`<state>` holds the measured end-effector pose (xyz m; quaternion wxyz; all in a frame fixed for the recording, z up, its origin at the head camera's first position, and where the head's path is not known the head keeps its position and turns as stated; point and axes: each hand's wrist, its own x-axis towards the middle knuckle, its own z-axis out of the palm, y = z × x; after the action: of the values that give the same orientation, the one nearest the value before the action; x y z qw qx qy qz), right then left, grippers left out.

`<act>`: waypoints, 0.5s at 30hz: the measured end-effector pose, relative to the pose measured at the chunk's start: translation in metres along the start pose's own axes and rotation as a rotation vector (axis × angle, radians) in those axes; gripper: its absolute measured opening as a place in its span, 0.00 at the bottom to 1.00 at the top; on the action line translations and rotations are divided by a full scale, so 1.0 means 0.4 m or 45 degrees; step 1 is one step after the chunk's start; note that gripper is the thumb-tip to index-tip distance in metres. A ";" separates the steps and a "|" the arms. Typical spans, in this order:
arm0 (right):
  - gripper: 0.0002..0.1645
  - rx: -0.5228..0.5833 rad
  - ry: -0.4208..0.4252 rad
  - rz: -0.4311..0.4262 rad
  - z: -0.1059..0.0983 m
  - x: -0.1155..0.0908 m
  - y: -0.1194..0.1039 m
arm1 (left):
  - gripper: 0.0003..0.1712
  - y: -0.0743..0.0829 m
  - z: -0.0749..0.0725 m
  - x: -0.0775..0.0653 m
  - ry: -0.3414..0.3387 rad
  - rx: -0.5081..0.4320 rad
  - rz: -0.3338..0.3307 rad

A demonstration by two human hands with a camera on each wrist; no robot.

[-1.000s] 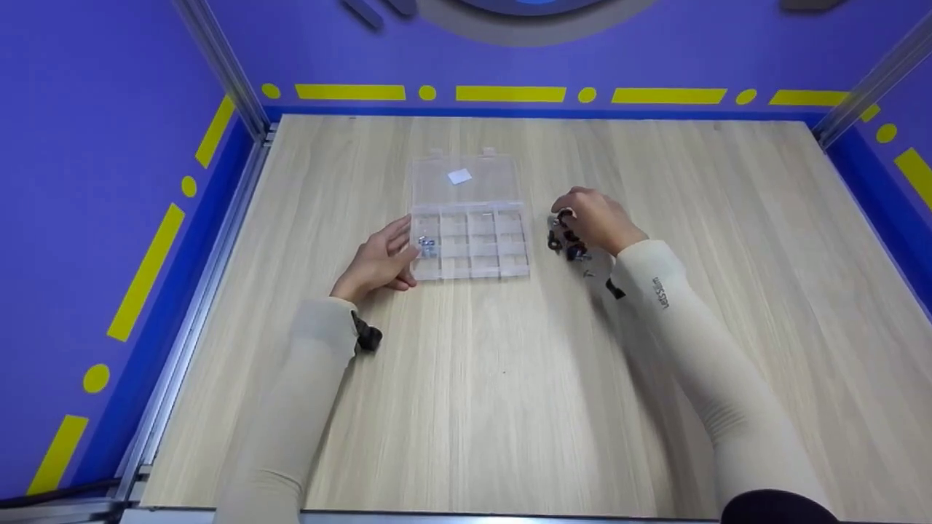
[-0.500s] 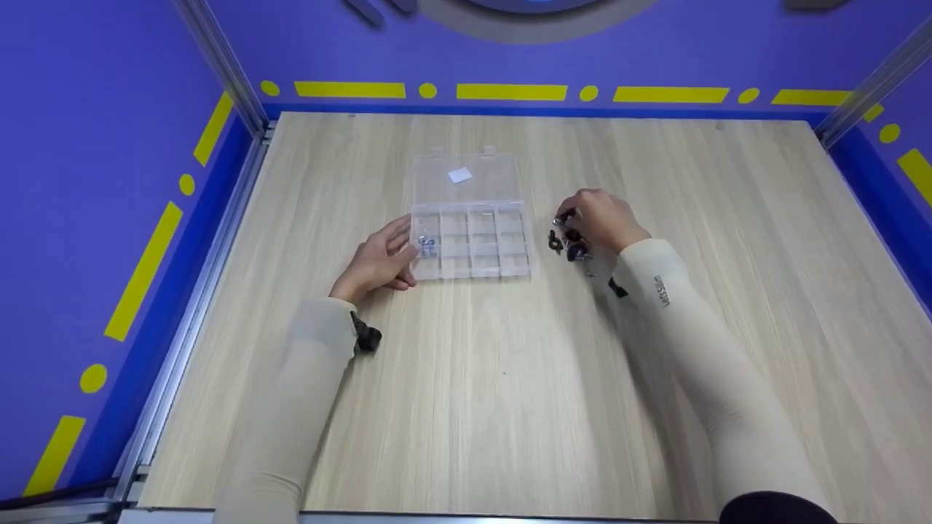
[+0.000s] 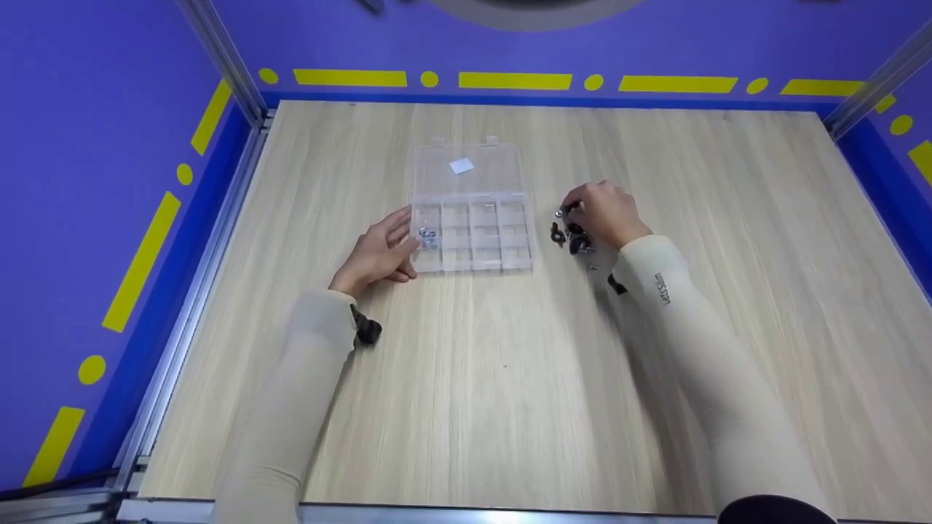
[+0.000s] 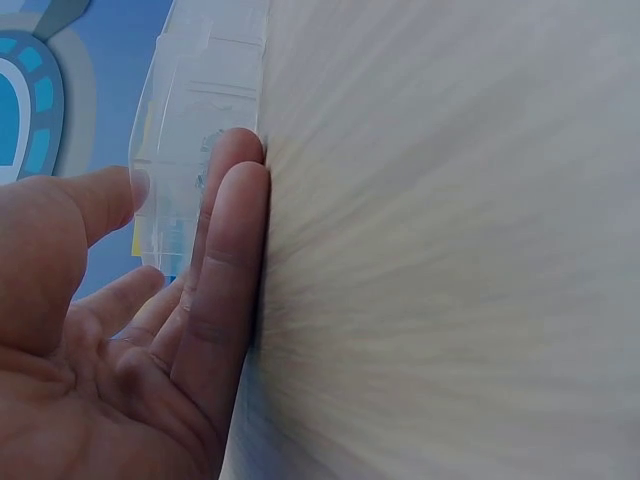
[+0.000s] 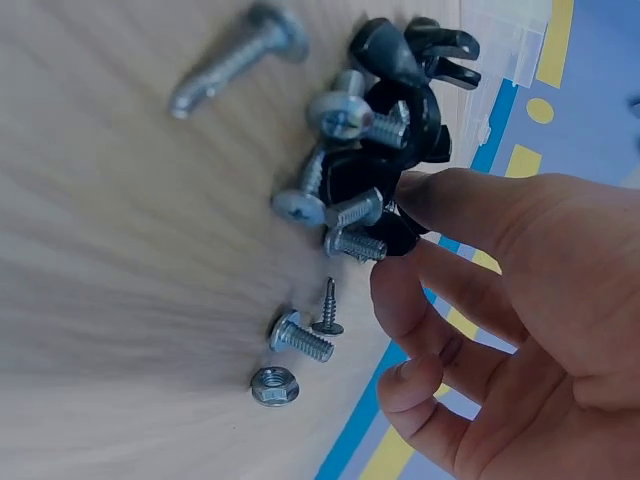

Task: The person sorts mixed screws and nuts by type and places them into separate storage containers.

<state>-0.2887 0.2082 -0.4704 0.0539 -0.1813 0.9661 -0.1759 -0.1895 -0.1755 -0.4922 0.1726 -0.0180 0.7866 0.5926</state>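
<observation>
A clear plastic compartment box (image 3: 486,269) lies with its lid (image 3: 495,164) folded back. Several small metal pieces (image 3: 427,236) sit in its left column. My left hand (image 3: 378,251) is at the box's left edge, thumb on the rim and other fingers straight along the outer wall. To the right of the box, my right hand (image 3: 606,215) reaches into a small pile of hardware. Its thumb and index fingertips touch black lobed pieces (image 5: 385,55) and silver screws (image 5: 345,115); I cannot tell whether anything is pinched between them.
Beside the pile lie a flanged nut (image 5: 274,386), a short bolt (image 5: 300,337), a small pointed screw (image 5: 330,310) and a longer screw (image 5: 235,60). A white slip (image 3: 461,167) is on the lid. Blue walls (image 3: 539,44) border the wooden table (image 3: 451,407).
The right hand has shifted slightly right at the pile, and more of a black piece at the pile's left side shows. My left hand stays on the box. The head view tilts slightly down.
</observation>
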 end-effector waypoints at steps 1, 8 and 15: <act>0.14 0.000 0.006 0.000 -0.001 0.000 0.001 | 0.39 0.002 0.000 0.001 0.000 0.005 0.005; 0.11 -0.015 0.047 -0.029 -0.005 0.009 0.001 | 0.39 0.007 -0.004 0.006 0.010 0.028 0.026; 0.10 -0.007 0.014 -0.008 -0.001 0.013 0.000 | 0.40 -0.003 -0.004 0.003 0.010 0.032 0.001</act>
<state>-0.2937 0.2064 -0.4701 0.0475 -0.1836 0.9663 -0.1742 -0.1906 -0.1772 -0.4933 0.1695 -0.0181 0.7946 0.5827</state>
